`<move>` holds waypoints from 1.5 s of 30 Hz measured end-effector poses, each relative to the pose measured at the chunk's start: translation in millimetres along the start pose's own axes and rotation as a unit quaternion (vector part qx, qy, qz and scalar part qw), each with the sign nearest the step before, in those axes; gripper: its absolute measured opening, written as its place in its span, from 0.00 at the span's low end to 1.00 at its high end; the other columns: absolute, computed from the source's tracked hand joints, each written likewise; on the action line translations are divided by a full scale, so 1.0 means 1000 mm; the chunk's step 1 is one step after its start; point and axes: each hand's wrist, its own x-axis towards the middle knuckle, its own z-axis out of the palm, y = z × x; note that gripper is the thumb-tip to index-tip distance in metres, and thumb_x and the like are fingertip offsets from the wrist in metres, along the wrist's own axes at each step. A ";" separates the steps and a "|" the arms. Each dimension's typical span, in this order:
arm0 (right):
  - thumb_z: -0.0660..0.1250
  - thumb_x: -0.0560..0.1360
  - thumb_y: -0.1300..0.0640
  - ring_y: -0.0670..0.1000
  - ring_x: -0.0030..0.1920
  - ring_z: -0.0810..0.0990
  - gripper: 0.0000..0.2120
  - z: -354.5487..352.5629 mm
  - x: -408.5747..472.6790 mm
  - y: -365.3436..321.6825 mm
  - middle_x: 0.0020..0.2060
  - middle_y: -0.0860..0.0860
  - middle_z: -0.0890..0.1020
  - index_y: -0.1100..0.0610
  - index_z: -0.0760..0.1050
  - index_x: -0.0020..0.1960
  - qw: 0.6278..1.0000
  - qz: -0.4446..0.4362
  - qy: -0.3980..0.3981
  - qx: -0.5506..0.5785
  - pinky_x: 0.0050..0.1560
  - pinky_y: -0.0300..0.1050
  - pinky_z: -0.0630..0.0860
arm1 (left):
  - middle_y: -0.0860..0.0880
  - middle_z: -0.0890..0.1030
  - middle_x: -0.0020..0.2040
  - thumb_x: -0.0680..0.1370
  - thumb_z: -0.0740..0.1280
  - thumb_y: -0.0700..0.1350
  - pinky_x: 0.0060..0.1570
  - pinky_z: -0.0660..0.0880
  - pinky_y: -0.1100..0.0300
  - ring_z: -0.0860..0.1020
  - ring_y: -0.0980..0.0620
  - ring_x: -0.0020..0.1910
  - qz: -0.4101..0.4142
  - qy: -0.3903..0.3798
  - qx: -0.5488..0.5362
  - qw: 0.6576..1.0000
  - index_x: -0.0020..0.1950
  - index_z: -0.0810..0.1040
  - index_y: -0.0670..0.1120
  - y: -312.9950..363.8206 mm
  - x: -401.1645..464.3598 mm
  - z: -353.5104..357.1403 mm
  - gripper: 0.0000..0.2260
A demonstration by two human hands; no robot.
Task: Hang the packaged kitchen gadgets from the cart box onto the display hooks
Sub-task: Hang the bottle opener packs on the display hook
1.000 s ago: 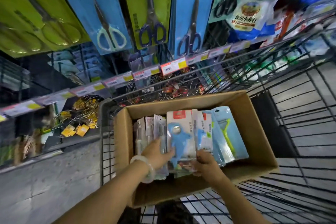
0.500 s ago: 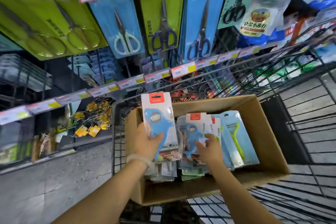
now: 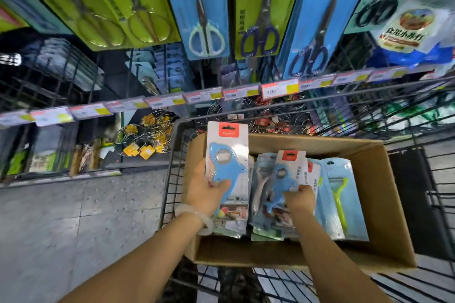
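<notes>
A cardboard box (image 3: 384,204) sits in a wire shopping cart (image 3: 172,179) and holds several carded kitchen gadgets. My left hand (image 3: 205,189) grips one card with a blue opener (image 3: 226,155), lifted upright above the box's left end. My right hand (image 3: 301,200) pinches a second blue opener card (image 3: 283,174) that still stands among the packs in the box. A blue card with a green peeler (image 3: 341,194) lies at the right side of the box.
Carded scissors (image 3: 205,19) hang on display hooks above, over a rail of price tags (image 3: 278,88). Lower shelves hold wire items with yellow tags (image 3: 145,147). Grey floor tiles lie to the left of the cart.
My left hand has lifted one blue opener card out of the box and holds it up at the left. My right hand has taken hold of another card in the box.
</notes>
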 end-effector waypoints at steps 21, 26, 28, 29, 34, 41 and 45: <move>0.63 0.77 0.66 0.51 0.44 0.79 0.09 0.018 -0.174 -0.070 0.47 0.51 0.82 0.54 0.76 0.52 0.938 -0.154 -0.117 0.287 0.42 0.49 0.76 | 0.50 0.80 0.47 0.72 0.67 0.26 0.37 0.78 0.70 0.79 0.57 0.43 0.079 0.044 -0.113 0.990 0.61 0.71 0.43 0.015 -0.057 -0.110 0.21; 0.63 0.77 0.65 0.49 0.49 0.79 0.11 0.065 -0.262 -0.095 0.48 0.45 0.81 0.52 0.76 0.53 0.915 -0.260 -0.178 0.254 0.47 0.45 0.76 | 0.51 0.81 0.52 0.73 0.68 0.28 0.45 0.80 0.65 0.81 0.57 0.48 0.111 0.079 -0.156 0.978 0.64 0.71 0.44 0.004 -0.089 -0.202 0.23; 0.62 0.77 0.66 0.49 0.51 0.79 0.12 0.087 -0.294 -0.100 0.48 0.43 0.80 0.50 0.76 0.51 0.902 -0.294 -0.189 0.255 0.47 0.41 0.75 | 0.49 0.82 0.53 0.73 0.68 0.28 0.44 0.80 0.65 0.81 0.53 0.50 0.116 0.101 -0.167 0.974 0.64 0.72 0.44 -0.003 -0.105 -0.242 0.22; 0.62 0.77 0.67 0.50 0.52 0.79 0.12 0.099 -0.308 -0.102 0.48 0.44 0.81 0.51 0.77 0.51 0.896 -0.306 -0.196 0.257 0.46 0.39 0.76 | 0.48 0.82 0.54 0.72 0.68 0.28 0.42 0.80 0.65 0.81 0.52 0.49 0.118 0.112 -0.173 0.971 0.64 0.72 0.43 -0.006 -0.114 -0.262 0.22; 0.61 0.78 0.67 0.39 0.37 0.80 0.17 0.156 -0.384 -0.112 0.42 0.45 0.82 0.50 0.72 0.62 0.866 -0.335 -0.265 0.260 0.36 0.33 0.75 | 0.43 0.81 0.54 0.72 0.67 0.26 0.35 0.77 0.69 0.80 0.57 0.42 0.148 0.169 -0.180 0.958 0.61 0.72 0.42 -0.025 -0.160 -0.357 0.20; 0.60 0.79 0.66 0.43 0.39 0.80 0.20 0.218 -0.479 -0.136 0.39 0.44 0.83 0.45 0.72 0.63 0.806 -0.417 -0.357 0.221 0.42 0.39 0.78 | 0.49 0.82 0.48 0.73 0.65 0.25 0.36 0.79 0.64 0.83 0.58 0.39 0.182 0.242 -0.251 0.919 0.56 0.74 0.48 -0.032 -0.208 -0.443 0.21; 0.60 0.79 0.64 0.45 0.49 0.81 0.18 0.234 -0.500 -0.159 0.49 0.45 0.83 0.43 0.75 0.58 0.789 -0.394 -0.408 0.235 0.47 0.44 0.77 | 0.47 0.83 0.53 0.73 0.66 0.26 0.40 0.80 0.62 0.83 0.55 0.44 0.206 0.283 -0.279 0.894 0.63 0.72 0.44 -0.020 -0.210 -0.481 0.23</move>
